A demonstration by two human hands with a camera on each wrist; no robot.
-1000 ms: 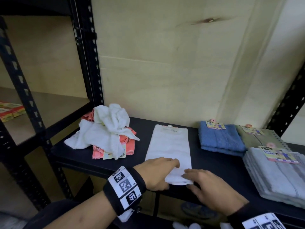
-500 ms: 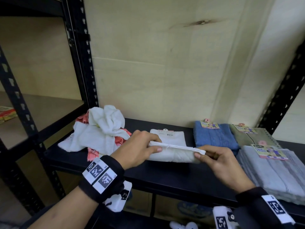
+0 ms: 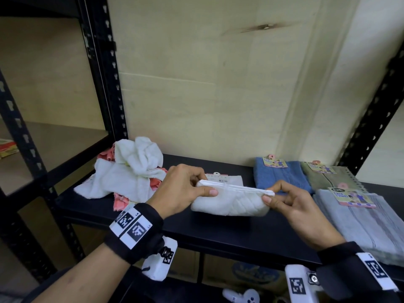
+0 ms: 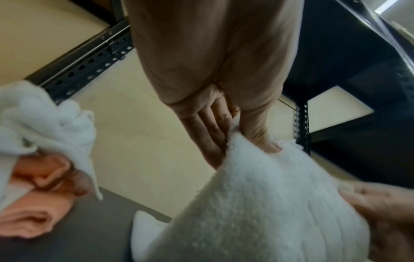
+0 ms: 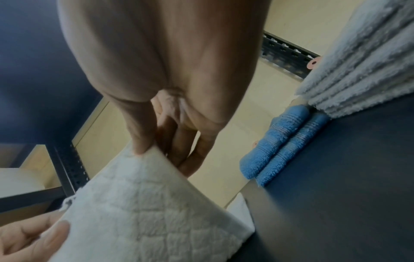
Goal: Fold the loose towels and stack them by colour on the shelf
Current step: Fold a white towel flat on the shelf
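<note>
A white towel (image 3: 231,201) lies half folded in the middle of the black shelf (image 3: 218,232), its near end lifted over its far part. My left hand (image 3: 185,189) pinches the raised edge's left corner between thumb and fingers. My right hand (image 3: 290,199) pinches the right corner. The wrist views show the same towel (image 4: 257,203) (image 5: 143,207) held at thumb and fingers. A loose heap of white towels (image 3: 131,171) over pink ones (image 3: 122,200) sits at the shelf's left end.
Folded stacks stand at the right: blue (image 3: 279,178), olive (image 3: 328,178) and grey (image 3: 367,221), each with a paper tag. Black perforated uprights (image 3: 102,68) frame the shelf; a plywood wall backs it. A second shelf (image 3: 43,145) lies to the left.
Both hands picked up the towel's near end from the shelf's front edge and carried it up and back over the far part. The flat towel now shows half its former length.
</note>
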